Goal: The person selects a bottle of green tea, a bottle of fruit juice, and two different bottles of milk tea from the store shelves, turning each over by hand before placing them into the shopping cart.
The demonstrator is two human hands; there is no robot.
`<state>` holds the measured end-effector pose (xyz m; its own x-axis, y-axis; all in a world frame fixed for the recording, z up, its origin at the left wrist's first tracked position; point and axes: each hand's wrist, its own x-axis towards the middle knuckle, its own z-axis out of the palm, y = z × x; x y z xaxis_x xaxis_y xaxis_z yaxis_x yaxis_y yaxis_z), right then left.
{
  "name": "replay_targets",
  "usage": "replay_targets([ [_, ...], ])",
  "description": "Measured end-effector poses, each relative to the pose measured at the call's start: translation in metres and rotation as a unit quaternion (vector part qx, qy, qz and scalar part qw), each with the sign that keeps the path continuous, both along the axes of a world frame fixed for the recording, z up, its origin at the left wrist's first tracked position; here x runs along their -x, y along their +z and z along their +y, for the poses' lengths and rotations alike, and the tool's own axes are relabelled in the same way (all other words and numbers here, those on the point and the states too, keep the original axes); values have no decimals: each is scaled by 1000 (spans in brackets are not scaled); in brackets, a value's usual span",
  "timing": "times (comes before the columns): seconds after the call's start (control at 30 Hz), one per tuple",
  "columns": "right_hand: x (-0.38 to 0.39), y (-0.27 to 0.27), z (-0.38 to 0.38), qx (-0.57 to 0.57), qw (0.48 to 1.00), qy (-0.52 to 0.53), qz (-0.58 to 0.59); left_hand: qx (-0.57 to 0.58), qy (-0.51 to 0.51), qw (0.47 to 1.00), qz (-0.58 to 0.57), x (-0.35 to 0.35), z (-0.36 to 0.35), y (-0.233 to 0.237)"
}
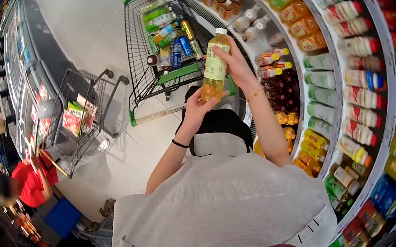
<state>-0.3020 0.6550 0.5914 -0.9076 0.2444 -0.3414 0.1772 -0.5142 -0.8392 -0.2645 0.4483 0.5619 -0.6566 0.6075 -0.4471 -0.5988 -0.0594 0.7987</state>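
At the far left, one person in red (31, 184) is beside a second cart (60, 168) that holds bright packets (73, 119); their overlap prevents a sure count. To the right, the nearer cart (158, 114) carries drinks (159, 23), at least two blue cans (176, 52) among them; the rest overlap too much to count exactly.

One clear bottle (213, 68) is held above the handle end of this cart, its long axis running from the base, near and slightly left, to the white cap (220, 31), far and slightly right. The left hand (195, 109) is at the base, its fingers clamped on the lower end. The right hand (237, 63) is nearer the cap, its fingers closed around the upper part from the right, the thumb across the label. So two hands touch one bottle.

Farther right, curved shelves (339, 92) bear many bottles in rows, too many to count.
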Motion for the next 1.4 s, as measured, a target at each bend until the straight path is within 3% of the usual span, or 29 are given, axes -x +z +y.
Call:
replay_targets([
  [0.07, 24, -16, -14, 30, 999, 20, -33, -7, 44, 999, 8, 25, -15, -12],
  [0.13, 50, -39, -26, 49, 998, 4, -29, 77, 117, 990, 18, 54, -30, -17],
  [0.2, 73, -75, -31, 63, 997, 20, -50, 89, 162, 982, 31, 87, -50, -51],
  [0.33, 123, -151, -42, 152, 980, 9, -127, 112, 121, 986, 7, 171, -83, -102],
  [0.4, 154, -192, -43, 262, 948, -21, -181, 123, 95, 986, 52, 211, -91, -138],
  [0.53, 220, -263, -51, 260, 943, -67, -199, 173, 102, 979, 26, 288, -87, -203],
  [0.6, 249, -295, -56, 252, 938, -84, -221, 162, 106, 981, 16, 323, -88, -258],
  [0.67, 284, -326, -56, 236, 946, -76, -207, 164, 164, 973, 9, 360, -81, -301],
  [0.73, 320, -360, -54, 221, 950, -68, -211, 167, 167, 972, 10, 393, -71, -314],
  [0.83, 363, -380, -63, 111, 968, -92, -207, 176, 183, 967, -5, 431, -62, -357],
  [0.9, 389, -404, -61, 102, 971, -75, -205, 201, 249, 947, 12, 454, -55, -385],
  [0.97, 407, -430, -60, 81, 975, -46, -203, 225, 237, 945, 30, 475, -55, -415],
  [1.0, 415, -446, -60, 82, 974, -48, -205, 249, 226, 940, 52, 484, -54, -421],
  [1.1, 436, -485, -61, -137, 959, 18, -246, 246, 235, 940, 12, 498, -52, -440],
  [1.2, 449, -510, -64, -224, 937, 40, -265, 216, 256, 942, -34, 508, -52, -460],
  [1.23, 453, -520, -64, -228, 954, 33, -193, 219, 253, 942, -32, 509, -54, -465],
  [1.27, 453, -529, -62, -227, 953, 31, -196, 222, 249, 942, -30, 509, -54, -470],
  [1.33, 450, -530, -64, -342, 917, 31, -204, 220, 250, 943, -26, 509, -54, -481],
  [1.4, 449, -529, -65, -331, 927, 37, -171, 212, 260, 942, -12, 506, -56, -482],
])
